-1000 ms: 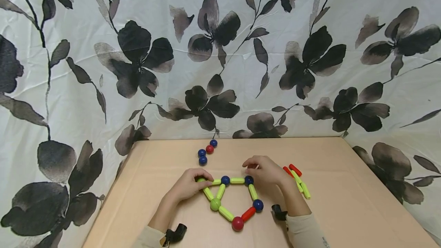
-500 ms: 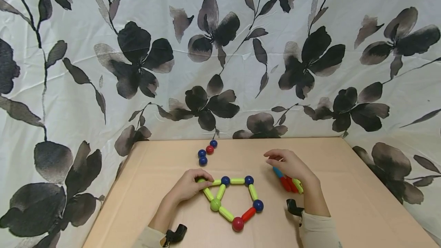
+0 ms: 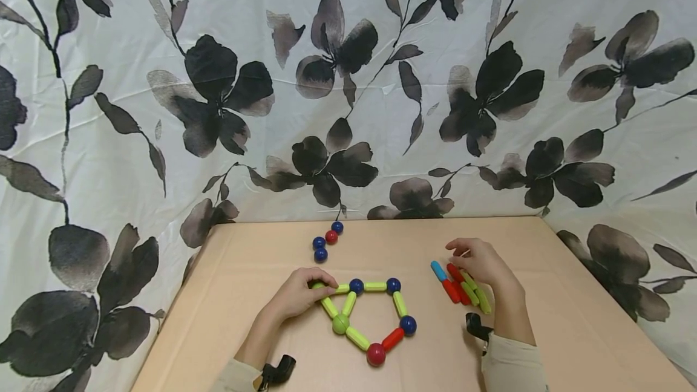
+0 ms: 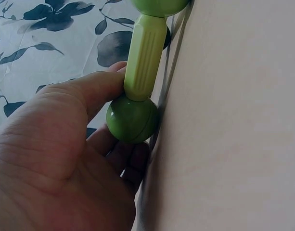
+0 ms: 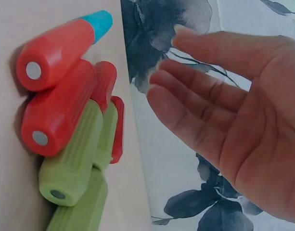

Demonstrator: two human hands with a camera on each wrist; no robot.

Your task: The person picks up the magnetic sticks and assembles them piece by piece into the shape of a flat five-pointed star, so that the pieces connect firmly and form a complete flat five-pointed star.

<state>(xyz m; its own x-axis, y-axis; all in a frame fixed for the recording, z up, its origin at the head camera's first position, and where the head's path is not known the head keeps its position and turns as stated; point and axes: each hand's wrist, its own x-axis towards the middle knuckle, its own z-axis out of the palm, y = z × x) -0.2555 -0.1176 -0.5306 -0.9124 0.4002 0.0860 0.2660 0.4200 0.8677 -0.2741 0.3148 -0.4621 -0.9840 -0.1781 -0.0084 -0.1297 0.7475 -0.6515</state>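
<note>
In the head view, magnetic rods and balls form a flat frame on the table. My left hand (image 3: 298, 292) is at its upper left corner, with thumb and fingers round a green ball (image 4: 132, 120). From that ball a yellow-green rod (image 4: 146, 57) leads to another green ball (image 3: 340, 323). Blue balls (image 3: 408, 325) and a red ball (image 3: 376, 354) join the other rods. My right hand (image 3: 484, 264) hovers over a pile of loose rods, fingers loosely bent and holding nothing. Red rods (image 5: 60, 113) and yellow-green rods (image 5: 72, 154) lie beneath it, beside a blue rod (image 3: 438, 270).
Beyond the frame, several loose balls, three blue and one red ball (image 3: 331, 236), lie near the far edge of the tan table (image 3: 566, 331). A white cloth (image 3: 414, 120) with dark flowers hangs behind the table.
My right hand has moved right from above the frame's upper right corner to the loose rods, uncovering the blue and red ones. My left hand stays on its ball.
</note>
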